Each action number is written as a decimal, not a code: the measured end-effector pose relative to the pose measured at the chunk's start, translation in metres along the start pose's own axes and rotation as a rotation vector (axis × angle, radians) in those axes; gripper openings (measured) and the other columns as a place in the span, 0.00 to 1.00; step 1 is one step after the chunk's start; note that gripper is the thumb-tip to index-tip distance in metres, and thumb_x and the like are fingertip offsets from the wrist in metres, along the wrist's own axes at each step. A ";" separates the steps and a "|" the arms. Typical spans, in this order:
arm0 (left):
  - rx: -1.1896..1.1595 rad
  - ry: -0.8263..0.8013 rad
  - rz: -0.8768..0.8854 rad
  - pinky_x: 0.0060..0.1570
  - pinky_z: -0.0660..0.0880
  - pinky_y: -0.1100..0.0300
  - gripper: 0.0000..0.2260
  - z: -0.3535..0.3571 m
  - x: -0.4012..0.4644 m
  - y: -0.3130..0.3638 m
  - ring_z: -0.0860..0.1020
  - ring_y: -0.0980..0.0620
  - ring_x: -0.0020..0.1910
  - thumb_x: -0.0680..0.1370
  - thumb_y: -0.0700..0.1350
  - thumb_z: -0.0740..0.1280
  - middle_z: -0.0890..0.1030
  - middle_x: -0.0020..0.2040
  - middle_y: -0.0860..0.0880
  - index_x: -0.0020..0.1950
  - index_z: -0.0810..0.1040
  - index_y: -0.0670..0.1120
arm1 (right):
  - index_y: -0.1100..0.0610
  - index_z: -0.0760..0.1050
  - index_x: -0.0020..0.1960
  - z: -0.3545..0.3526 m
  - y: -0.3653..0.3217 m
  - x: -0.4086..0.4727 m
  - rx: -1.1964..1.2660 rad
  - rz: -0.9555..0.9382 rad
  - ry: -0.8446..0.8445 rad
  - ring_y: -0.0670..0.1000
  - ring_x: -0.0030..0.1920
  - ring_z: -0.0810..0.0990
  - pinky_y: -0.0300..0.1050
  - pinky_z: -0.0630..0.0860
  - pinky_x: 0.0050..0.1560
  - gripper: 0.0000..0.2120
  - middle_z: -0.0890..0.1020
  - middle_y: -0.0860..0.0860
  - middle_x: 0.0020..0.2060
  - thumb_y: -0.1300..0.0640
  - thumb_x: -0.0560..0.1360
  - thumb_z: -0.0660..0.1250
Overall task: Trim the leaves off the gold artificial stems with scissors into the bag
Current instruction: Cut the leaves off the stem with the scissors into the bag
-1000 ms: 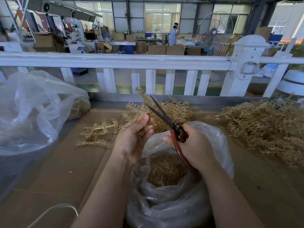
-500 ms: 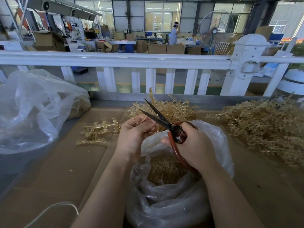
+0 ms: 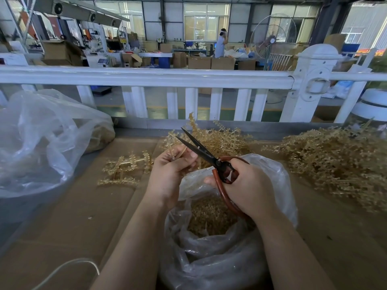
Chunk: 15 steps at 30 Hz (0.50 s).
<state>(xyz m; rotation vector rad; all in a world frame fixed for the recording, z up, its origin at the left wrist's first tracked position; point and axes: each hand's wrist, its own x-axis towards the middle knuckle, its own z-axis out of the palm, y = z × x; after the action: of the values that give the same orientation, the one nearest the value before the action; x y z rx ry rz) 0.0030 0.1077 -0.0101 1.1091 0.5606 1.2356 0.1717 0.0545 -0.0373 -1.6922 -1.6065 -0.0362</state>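
Fingers (image 3: 167, 162) of left hand (image 3: 167, 176) curled, pinching a thin gold plastic stem (image 3: 171, 151) w/ thumb, just above the clear plastic bag (image 3: 211, 264) of gold trimmings. Right hand (image 3: 249, 185) grips red-brown looped handles of the dark-bladed scissors (image 3: 201, 149); blades parted, tips pointing up-left, lower blade touching left fingertips. Bag sits on the brown cardboard-covered table (image 3: 83, 216), between forearms. Untrimmed gold stem piles: one behind hands (image 3: 219, 139), bigger one at right (image 3: 335, 164). Few flat gold sprigs (image 3: 123, 170) left of hands.

Bright daylight from far windows (image 3: 206, 21), dimmer foreground, soft shadows, wide-angle bending at edges
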 end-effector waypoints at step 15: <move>-0.101 0.052 -0.067 0.38 0.76 0.61 0.03 -0.001 -0.001 0.002 0.76 0.53 0.32 0.71 0.42 0.69 0.78 0.34 0.47 0.40 0.80 0.42 | 0.46 0.80 0.46 -0.001 0.000 0.001 0.020 -0.002 0.010 0.36 0.38 0.78 0.27 0.70 0.36 0.30 0.79 0.37 0.35 0.21 0.64 0.62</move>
<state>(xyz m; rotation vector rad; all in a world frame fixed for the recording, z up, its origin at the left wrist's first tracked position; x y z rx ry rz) 0.0013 0.1074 -0.0087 0.9687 0.5642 1.2246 0.1725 0.0544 -0.0364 -1.6726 -1.5961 -0.0302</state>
